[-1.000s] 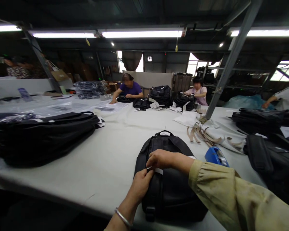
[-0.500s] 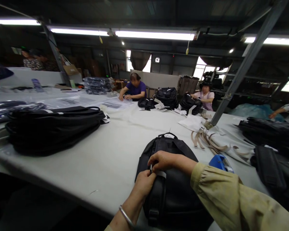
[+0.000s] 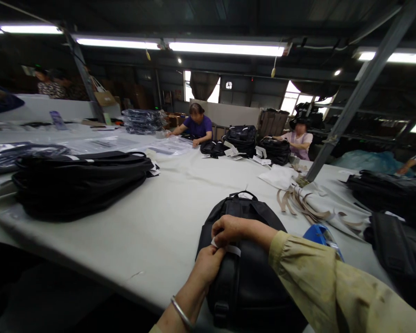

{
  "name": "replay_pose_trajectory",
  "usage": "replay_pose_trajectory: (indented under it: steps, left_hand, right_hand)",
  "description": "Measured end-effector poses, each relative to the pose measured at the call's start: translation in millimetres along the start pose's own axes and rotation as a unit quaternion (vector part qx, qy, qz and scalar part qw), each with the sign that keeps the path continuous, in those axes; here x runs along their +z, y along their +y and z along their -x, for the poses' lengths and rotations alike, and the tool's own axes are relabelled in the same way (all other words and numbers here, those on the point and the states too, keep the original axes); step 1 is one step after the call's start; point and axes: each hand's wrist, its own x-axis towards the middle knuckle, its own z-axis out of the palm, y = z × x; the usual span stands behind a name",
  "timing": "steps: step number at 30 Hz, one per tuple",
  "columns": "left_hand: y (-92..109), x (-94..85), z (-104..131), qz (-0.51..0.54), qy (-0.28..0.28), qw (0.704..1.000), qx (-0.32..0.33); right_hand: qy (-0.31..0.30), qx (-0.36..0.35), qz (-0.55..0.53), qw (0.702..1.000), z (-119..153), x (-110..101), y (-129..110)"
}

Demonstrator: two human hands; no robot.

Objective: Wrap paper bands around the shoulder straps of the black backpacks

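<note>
A black backpack point(image 3: 260, 273) lies strap side up on the table in front of me, its top handle pointing away. Around one padded shoulder strap point(image 3: 227, 277) runs a narrow white strip point(image 3: 233, 250). My right hand point(image 3: 228, 228) reaches over from the right, fingers bent down and pinching a white end of the strip at the strap's left edge. Just below it, my left hand point(image 3: 208, 264) is closed on the edge of the same strap, the thumb close to the strip. Its fingertips are partly hidden.
Stacked black bags point(image 3: 83, 185) lie on the left of the table point(image 3: 166, 222). To the right are a blue tape dispenser point(image 3: 321, 235), loose beige strips point(image 3: 305, 206), a slanted metal post point(image 3: 364, 92) and more black bags point(image 3: 395, 240). Co-workers handle bags and plastic across the table.
Both my hands stay at the strap; the white end under my right fingers now shows more and lies flatter. Across the table, the co-worker in purple has spread their arms apart.
</note>
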Motion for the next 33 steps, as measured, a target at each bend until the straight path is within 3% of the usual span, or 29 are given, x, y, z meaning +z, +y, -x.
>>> replay_pose_trajectory:
  steps: [5, 11, 23, 33]
  left_hand:
    - [-6, -0.1, -7, 0.014, 0.021, 1.000, -0.005]
    - [-5, 2.4, -6, -0.028, 0.043, 0.998, 0.021]
    - [-3, -2.2, -1, -0.082, 0.026, 0.996, 0.030]
    - [-1, 1.1, -2, -0.065, 0.047, 0.996, 0.042]
  right_hand:
    - [-0.012, -0.065, 0.129, 0.989, -1, -5, -11]
    - [-0.036, -0.051, 0.258, 0.964, 2, -9, -33]
    - [-0.002, -0.097, 0.229, 0.969, -1, -7, -3]
    - [-0.014, -0.123, 0.327, 0.937, 12, -5, -29]
